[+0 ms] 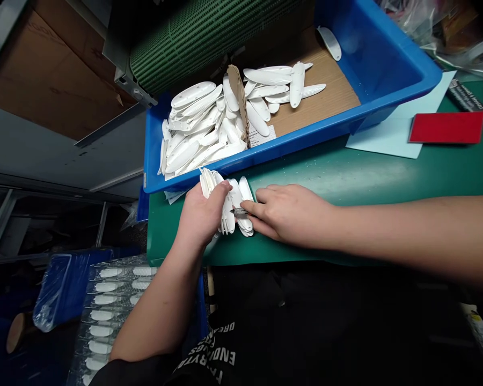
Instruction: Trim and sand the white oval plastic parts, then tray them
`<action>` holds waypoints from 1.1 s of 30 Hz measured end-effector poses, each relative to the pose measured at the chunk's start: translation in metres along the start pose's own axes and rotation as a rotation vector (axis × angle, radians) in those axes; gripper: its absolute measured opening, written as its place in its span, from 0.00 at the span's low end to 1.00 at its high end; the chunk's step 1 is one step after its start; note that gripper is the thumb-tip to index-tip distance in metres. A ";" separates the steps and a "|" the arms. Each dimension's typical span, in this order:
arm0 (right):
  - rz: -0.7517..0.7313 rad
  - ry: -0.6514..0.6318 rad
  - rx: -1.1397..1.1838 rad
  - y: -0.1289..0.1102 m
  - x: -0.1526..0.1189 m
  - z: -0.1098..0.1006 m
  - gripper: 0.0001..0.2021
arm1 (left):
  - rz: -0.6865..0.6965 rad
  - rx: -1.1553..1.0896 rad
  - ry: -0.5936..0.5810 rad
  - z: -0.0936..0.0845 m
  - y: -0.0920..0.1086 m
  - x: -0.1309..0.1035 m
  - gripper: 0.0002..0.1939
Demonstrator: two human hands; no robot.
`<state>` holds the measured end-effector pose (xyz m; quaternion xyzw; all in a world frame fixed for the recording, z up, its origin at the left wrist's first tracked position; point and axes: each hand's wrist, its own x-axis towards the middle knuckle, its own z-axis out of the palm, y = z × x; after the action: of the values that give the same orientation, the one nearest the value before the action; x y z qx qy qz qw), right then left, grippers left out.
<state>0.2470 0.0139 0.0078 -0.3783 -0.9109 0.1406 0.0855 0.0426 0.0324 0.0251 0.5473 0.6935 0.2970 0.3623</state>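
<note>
My left hand [203,214] is closed around a stack of white oval plastic pieces [226,217] near the front of the green table. Beside that stack, several more white pieces [245,224] lie close together. My right hand [284,213] reaches in from the right with its fingers pressed together at a small dark and silvery item [240,211] on the pieces. What exactly that item is cannot be made out. Behind my hands, a blue bin [309,134] holds a large heap of white pieces [203,120] on its left and a looser group on its right.
A cardboard divider [238,102] stands in the bin, below a green ribbed conveyor [201,40]. A red block [446,127] and light blue paper [390,134] lie at right. Clear trays of white pieces [102,316] are at lower left.
</note>
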 end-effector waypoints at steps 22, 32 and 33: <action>0.077 0.091 0.085 0.009 0.001 0.000 0.19 | 0.069 0.091 -0.016 -0.003 -0.001 0.001 0.14; 0.046 0.152 0.118 0.009 -0.003 0.001 0.18 | -0.078 -0.134 0.005 0.002 -0.001 -0.003 0.13; 0.029 0.167 0.120 0.009 -0.003 0.002 0.18 | -0.079 -0.152 0.002 0.001 0.000 -0.004 0.14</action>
<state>0.2546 0.0170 0.0033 -0.3959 -0.8850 0.1641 0.1818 0.0441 0.0285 0.0248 0.4903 0.6903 0.3350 0.4134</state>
